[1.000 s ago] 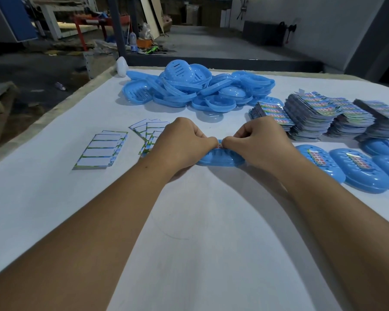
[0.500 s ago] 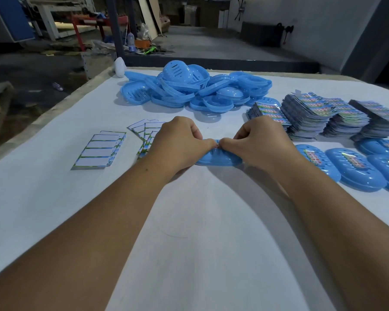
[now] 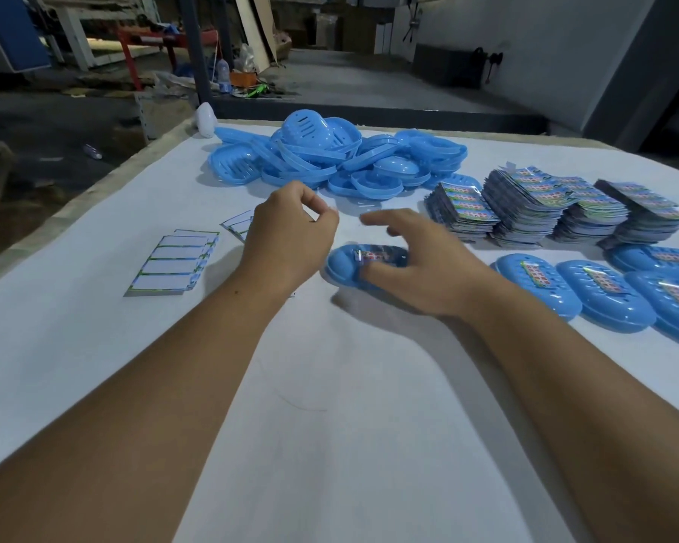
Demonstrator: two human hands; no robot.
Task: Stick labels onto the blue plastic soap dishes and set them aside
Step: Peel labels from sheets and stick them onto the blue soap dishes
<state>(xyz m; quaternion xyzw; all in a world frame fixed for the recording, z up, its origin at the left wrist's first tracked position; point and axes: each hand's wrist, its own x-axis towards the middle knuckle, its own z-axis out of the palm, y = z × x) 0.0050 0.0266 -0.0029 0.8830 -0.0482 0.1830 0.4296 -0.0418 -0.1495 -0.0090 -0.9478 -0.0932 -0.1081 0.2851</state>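
Lying flat on the white table [image 3: 95, 346] is one blue soap dish [image 3: 344, 266] with a shiny label [image 3: 373, 255] stuck on its top. It sits in the middle, between the two hands.

The left hand [image 3: 287, 239] is lifted a bit over the table, just left of the dish. Its fingers are curled in, and the thumb and first finger come close together at the tips. I cannot tell if they pinch anything.

The right hand [image 3: 420, 264] is over the right end of the dish. Its fingers are spread and loose, and it holds nothing. One fingertip reaches down by the label, but it is blurry, so I cannot tell if it touches.

Far away on the table is a big pile of blue dishes [image 3: 330, 158] with no labels. To the right of that pile are tall stacks of colourful labels [image 3: 545, 205]. Nearer, on the right side, the finished dishes [image 3: 600, 295] sit in a row, side by side, each with a label on top.

On the left side lie white backing sheets [image 3: 173, 264], spread like a fan. A few more peek out behind the left hand.
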